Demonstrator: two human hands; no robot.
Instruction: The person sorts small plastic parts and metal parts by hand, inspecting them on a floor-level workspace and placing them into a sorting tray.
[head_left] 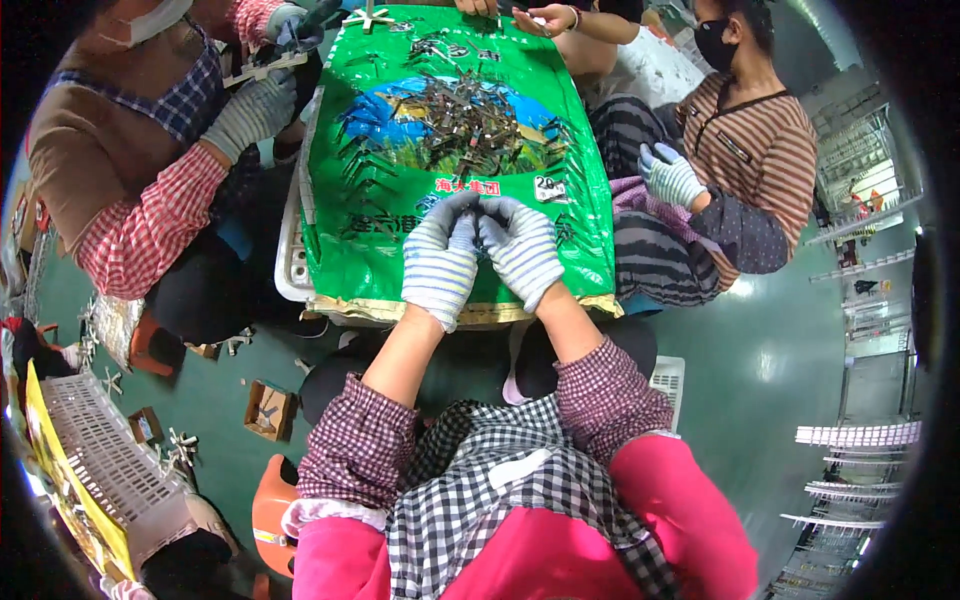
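Observation:
My left hand (443, 262) and my right hand (520, 250), both in striped gloves with grey fingertips, meet over the near part of a green plastic sack (375, 270) spread as a work surface. The fingers of both are closed and pressed together around something small and dark, mostly hidden by the gloves. Just beyond my fingers lies a heap of small dark metal-looking parts (470, 120). More thin dark pieces (375, 160) are set in rows along the sack's left and right sides.
A co-worker's gloved hand (255, 110) at the left holds a pale bar (265, 70). Another co-worker's gloved hand (672, 178) is at the right. Bare hands (545, 20) show at the far edge, near a white cross-shaped piece (368, 17). A small cardboard box (268, 410) stands on the floor.

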